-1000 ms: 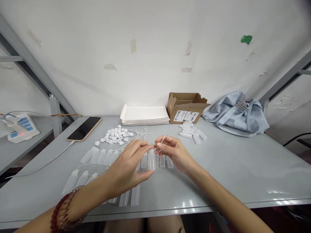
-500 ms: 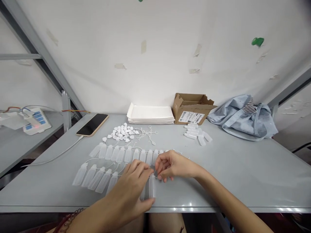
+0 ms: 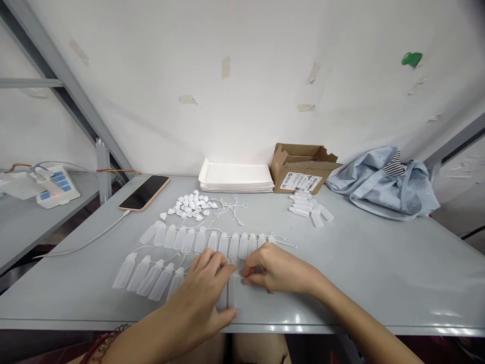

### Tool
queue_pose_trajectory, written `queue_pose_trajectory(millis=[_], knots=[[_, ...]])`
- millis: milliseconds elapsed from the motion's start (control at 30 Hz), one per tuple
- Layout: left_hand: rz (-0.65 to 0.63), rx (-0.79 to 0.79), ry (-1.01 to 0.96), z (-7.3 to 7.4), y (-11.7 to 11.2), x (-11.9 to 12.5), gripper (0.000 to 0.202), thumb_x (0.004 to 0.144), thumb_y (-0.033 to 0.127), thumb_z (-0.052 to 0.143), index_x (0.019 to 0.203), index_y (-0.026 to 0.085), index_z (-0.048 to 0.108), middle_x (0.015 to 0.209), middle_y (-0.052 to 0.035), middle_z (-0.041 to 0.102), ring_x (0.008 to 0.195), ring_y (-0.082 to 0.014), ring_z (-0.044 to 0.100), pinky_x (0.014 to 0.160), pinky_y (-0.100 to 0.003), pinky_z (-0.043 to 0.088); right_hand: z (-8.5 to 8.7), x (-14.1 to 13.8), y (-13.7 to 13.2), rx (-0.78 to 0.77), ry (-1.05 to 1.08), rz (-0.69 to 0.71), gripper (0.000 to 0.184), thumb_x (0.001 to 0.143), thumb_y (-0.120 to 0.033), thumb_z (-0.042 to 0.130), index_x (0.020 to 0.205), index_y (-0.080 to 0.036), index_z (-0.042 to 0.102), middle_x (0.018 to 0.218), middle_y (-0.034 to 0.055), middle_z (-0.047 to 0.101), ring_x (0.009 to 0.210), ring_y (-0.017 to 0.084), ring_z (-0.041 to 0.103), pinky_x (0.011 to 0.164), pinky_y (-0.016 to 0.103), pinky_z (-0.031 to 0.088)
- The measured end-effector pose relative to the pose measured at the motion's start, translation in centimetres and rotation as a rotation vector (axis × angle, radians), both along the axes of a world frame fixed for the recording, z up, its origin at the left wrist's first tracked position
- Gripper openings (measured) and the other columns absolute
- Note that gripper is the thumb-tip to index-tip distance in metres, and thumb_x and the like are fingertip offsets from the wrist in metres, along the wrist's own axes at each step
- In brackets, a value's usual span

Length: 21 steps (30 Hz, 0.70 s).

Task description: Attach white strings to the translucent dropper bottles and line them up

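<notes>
Small translucent plastic bottles with strings at their necks lie in two rows, a back row (image 3: pixel 189 241) and a front row (image 3: pixel 151 280). At the front row's right end, my left hand (image 3: pixel 202 290) spans a plastic bottle (image 3: pixel 232 293), index finger near its neck and thumb at its base. My right hand (image 3: pixel 267 265) is closed in a pinch just right of that neck, on a thin white string (image 3: pixel 241 276). Its fingertips are partly hidden. My left hand covers part of the front row.
White caps (image 3: pixel 192 203) are heaped behind the rows, beside loose white strings (image 3: pixel 234 206). Farther back are a paper stack (image 3: pixel 237 177) and a cardboard box (image 3: pixel 303 169). More bottles (image 3: pixel 303 205) lie right, near blue cloth (image 3: pixel 386 187). A phone (image 3: pixel 145 193) charges at left.
My right hand's fingers have drawn closer together beside the bottle neck. The bottle under my left hand has shifted slightly left, with the hand.
</notes>
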<state>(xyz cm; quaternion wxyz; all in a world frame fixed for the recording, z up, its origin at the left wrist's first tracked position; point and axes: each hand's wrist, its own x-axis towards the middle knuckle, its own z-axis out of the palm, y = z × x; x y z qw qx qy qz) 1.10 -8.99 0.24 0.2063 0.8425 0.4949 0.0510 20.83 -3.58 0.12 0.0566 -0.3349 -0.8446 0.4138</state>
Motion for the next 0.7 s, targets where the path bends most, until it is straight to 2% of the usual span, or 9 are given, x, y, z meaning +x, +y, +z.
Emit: queue_pose_trajectory(millis=[167,267,433,567,700], knots=[[-0.019,0.034,-0.008,-0.2,0.0,-0.2,0.037,0.068,0.027,0.068,0.103,0.019,0.061,0.104,-0.008,0.053,0.1,-0.0278,0.042,0.086,-0.043,0.039,1.4,1.2,-0.1,-0.034,-0.103,0.013,0.02,0.084,-0.027,0.055,0.074,-0.015,0.067,0.049,-0.0055,0.052,0.036,0.007,0.05,0.052,0.02,0.042],[-0.035,0.024,0.003,-0.3,0.0,-0.4,0.039,0.067,0.026,0.068,0.105,0.019,0.06,0.105,-0.0084,0.053,0.099,-0.0277,0.042,0.085,-0.043,0.039,2.2,2.1,0.1,-0.077,-0.145,-0.015,0.021,0.085,-0.031,0.054,0.082,-0.016,0.069,0.047,-0.0062,0.051,0.035,0.008,0.052,0.054,0.021,0.044],[-0.063,0.028,0.019,-0.6,-0.1,-0.6,0.044,0.066,0.028,0.072,0.107,0.019,0.059,0.107,-0.0086,0.053,0.1,-0.0282,0.042,0.085,-0.044,0.039,3.3,3.3,0.5,-0.16,-0.194,-0.066,0.027,0.083,-0.037,0.057,0.097,-0.017,0.068,0.057,-0.0029,0.061,0.036,0.008,0.055,0.054,0.021,0.046],[-0.071,0.044,0.016,-0.9,-0.1,-0.7,0.049,0.064,0.029,0.074,0.11,0.02,0.058,0.108,-0.0085,0.052,0.1,-0.028,0.042,0.085,-0.042,0.039,4.1,4.5,0.9,-0.283,-0.169,-0.111,0.034,0.082,-0.041,0.057,0.105,-0.017,0.064,0.068,0.0004,0.067,0.034,0.007,0.054,0.041,0.018,0.04],[-0.088,0.076,-0.006,-0.7,-0.2,-0.9,0.056,0.063,0.034,0.076,0.113,0.02,0.056,0.108,-0.0081,0.052,0.1,-0.0272,0.042,0.084,-0.04,0.04,4.7,6.1,1.5,-0.317,-0.081,-0.212,0.034,0.083,-0.046,0.054,0.097,-0.016,0.064,0.066,0.0019,0.067,0.034,0.008,0.053,0.032,0.017,0.031]])
